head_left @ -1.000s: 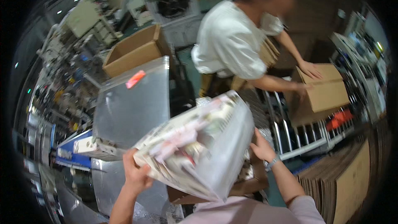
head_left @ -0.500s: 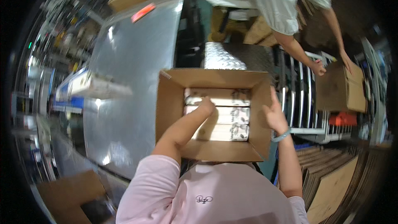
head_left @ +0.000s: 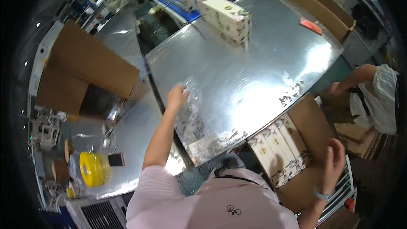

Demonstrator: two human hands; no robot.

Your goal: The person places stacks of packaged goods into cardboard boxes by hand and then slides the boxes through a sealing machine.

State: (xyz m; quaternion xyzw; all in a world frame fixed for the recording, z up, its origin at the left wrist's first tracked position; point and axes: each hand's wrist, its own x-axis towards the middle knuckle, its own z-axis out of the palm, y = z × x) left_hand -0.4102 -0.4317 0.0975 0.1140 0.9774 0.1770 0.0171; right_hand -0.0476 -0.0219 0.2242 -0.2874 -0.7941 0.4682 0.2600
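Floral boxes (head_left: 275, 152) lie side by side in a topless carton (head_left: 313, 123) at the near right, just beside the tabletop (head_left: 229, 72). Over the carton's right side, the right hand (head_left: 335, 159) has loosely bent, parted fingers that appear to hold nothing; whether they touch the wall, I cannot tell. Farther left, the left hand (head_left: 176, 97) has fingers curled at clear plastic film (head_left: 193, 88); I cannot tell if they grip it. The film could slip or crumple, being thin on smooth metal. A bump from the right forearm could shift the carton. At the far side, 1 upright box (head_left: 224, 17) could topple if knocked, its base being narrow.
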